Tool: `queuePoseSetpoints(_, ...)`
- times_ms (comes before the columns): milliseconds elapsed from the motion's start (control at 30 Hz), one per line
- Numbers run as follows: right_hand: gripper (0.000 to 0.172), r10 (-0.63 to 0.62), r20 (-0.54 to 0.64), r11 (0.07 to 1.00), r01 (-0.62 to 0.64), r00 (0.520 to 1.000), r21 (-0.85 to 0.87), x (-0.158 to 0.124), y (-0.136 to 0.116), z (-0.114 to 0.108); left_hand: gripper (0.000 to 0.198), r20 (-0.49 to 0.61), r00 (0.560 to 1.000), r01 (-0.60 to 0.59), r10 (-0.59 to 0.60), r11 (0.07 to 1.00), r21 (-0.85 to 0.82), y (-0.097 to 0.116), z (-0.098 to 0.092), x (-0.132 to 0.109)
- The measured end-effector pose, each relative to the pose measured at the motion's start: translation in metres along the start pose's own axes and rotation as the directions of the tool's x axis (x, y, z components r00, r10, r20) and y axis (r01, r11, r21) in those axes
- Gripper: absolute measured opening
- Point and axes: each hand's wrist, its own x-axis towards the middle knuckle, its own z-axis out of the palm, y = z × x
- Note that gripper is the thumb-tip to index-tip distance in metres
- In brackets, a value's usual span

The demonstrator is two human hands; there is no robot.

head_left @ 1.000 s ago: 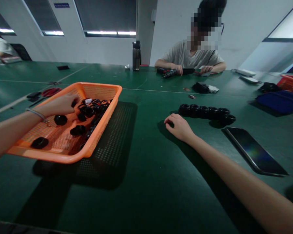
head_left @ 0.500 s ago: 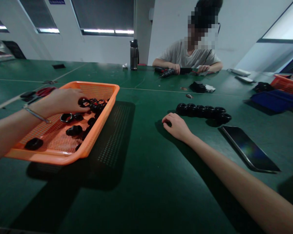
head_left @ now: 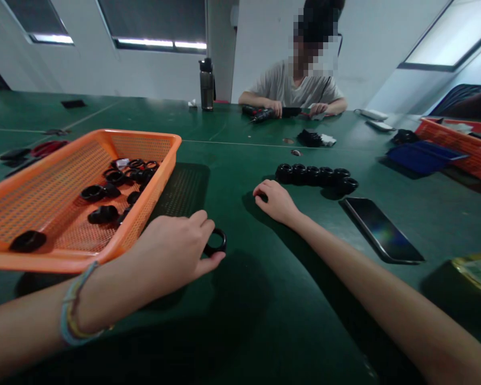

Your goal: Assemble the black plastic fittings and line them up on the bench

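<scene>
Single head cam, low and close over the green worktop (head_left: 240, 299), facing forward across it toward a seated co-worker (head_left: 294, 88).

I am sitting in an assembly workshop: a long green work table (head_left: 240, 299), an orange basket (head_left: 36, 198) holding black rings (head_left: 132, 174), and a person (head_left: 292, 85) at the far edge gripping a power screwdriver (head_left: 260, 114).

Surface (head_left: 240, 299): wide and dark green, with a thin pale line across it farther back.
Near left: orange mesh basket (head_left: 162, 171) stood there, black parts inside.
By its near corner: black ring (head_left: 217, 244), in the grip of the left hand (head_left: 172, 251).
Centre: row of black rings (head_left: 316, 175) lay touching one another, with a dark phone (head_left: 379, 230) flat, just right of it.
Far side: bottle (head_left: 207, 85) stood upright, power screwdriver (head_left: 260, 114) near it.
Right: blue tray (head_left: 423, 158) and second orange basket (head_left: 457, 141).
Far left: red scissors (head_left: 48, 147).
</scene>
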Motion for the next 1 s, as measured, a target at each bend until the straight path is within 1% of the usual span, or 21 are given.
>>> queuePoseSetpoints(67, 0.011, 0.0, 0.002, 1.0, 0.0, 1.0, 0.002, 0.0, 0.0, 0.0, 0.035, 0.039, 0.999, -0.009, 0.009, 1.0, -0.004, 0.005, 0.013, 0.005)
queuePoseSetpoints(133, 0.012, 0.003, 0.004, 1.0, -0.003, 1.0, 0.001, 0.001, -0.001, 0.0, 0.034, 0.084, 0.996, -0.02, 0.022, 1.0, -0.017, 0.005, 0.022, 0.011)
queuePoseSetpoints(200, 0.012, 0.006, 0.006, 1.0, -0.005, 1.0, 0.0, 0.001, -0.002, 0.0, 0.034, 0.125, 0.992, -0.016, 0.02, 0.999, -0.036, 0.004, 0.027, 0.014)
queuePoseSetpoints(267, 0.012, 0.008, 0.008, 1.0, -0.008, 1.0, 0.0, 0.002, -0.003, 0.0, 0.037, 0.129, 0.992, 0.004, 0.003, 0.998, -0.058, 0.002, 0.028, 0.016)
queuePoseSetpoints(333, 0.012, 0.011, 0.009, 1.0, -0.011, 1.0, 0.004, 0.002, -0.003, -0.001, 0.041, 0.074, 0.997, 0.038, -0.031, 0.994, -0.098, -0.001, 0.027, 0.015)
queuePoseSetpoints(400, 0.013, 0.011, 0.011, 1.0, -0.011, 1.0, 0.01, 0.002, -0.002, -0.001, 0.035, -0.036, 0.999, 0.022, -0.031, 0.977, -0.213, -0.003, 0.023, 0.015)
queuePoseSetpoints(433, 0.013, 0.01, 0.012, 1.0, -0.01, 1.0, 0.014, 0.002, -0.002, -0.001, 0.03, -0.098, 0.995, -0.025, -0.005, 0.954, -0.3, -0.002, 0.02, 0.015)
queuePoseSetpoints(467, 0.013, 0.009, 0.013, 1.0, -0.009, 1.0, 0.017, 0.002, -0.002, -0.001, 0.029, -0.161, 0.986, -0.101, 0.04, 0.914, -0.392, -0.001, 0.018, 0.016)
queuePoseSetpoints(500, 0.013, 0.009, 0.012, 1.0, -0.01, 1.0, 0.019, 0.001, -0.002, -0.001, 0.029, -0.219, 0.971, -0.192, 0.096, 0.859, -0.475, 0.001, 0.017, 0.017)
queuePoseSetpoints(567, 0.013, 0.014, 0.007, 1.0, -0.014, 1.0, 0.019, 0.001, -0.003, 0.0, 0.025, -0.298, 0.933, -0.345, 0.199, 0.727, -0.594, 0.007, 0.016, 0.022)
queuePoseSetpoints(633, 0.014, 0.021, 0.001, 1.0, -0.021, 1.0, 0.014, 0.001, -0.003, 0.0, 0.017, -0.327, 0.911, -0.411, 0.251, 0.625, -0.664, 0.016, 0.021, 0.027)
queuePoseSetpoints(667, 0.014, 0.025, -0.001, 1.0, -0.025, 1.0, 0.012, 0.001, -0.004, 0.0, 0.014, -0.32, 0.911, -0.412, 0.26, 0.603, -0.683, 0.02, 0.025, 0.03)
queuePoseSetpoints(733, 0.014, 0.029, -0.003, 1.0, -0.029, 1.0, 0.01, 0.002, -0.004, 0.0, 0.01, -0.297, 0.914, -0.406, 0.277, 0.613, -0.678, 0.027, 0.034, 0.036)
queuePoseSetpoints(833, 0.015, 0.03, -0.004, 0.999, -0.03, 1.0, 0.015, 0.002, -0.005, 0.001, 0.011, -0.275, 0.911, -0.413, 0.308, 0.667, -0.62, 0.031, 0.046, 0.041)
queuePoseSetpoints(933, 0.014, 0.028, -0.009, 0.999, -0.028, 1.0, 0.031, 0.002, -0.004, 0.001, 0.011, -0.286, 0.905, -0.426, 0.317, 0.696, -0.578, 0.032, 0.05, 0.043)
queuePoseSetpoints(1000, 0.014, 0.03, -0.019, 0.998, -0.029, 0.999, 0.048, 0.002, -0.004, 0.0, 0.017, -0.285, 0.909, -0.417, 0.305, 0.7, -0.579, 0.03, 0.05, 0.042)
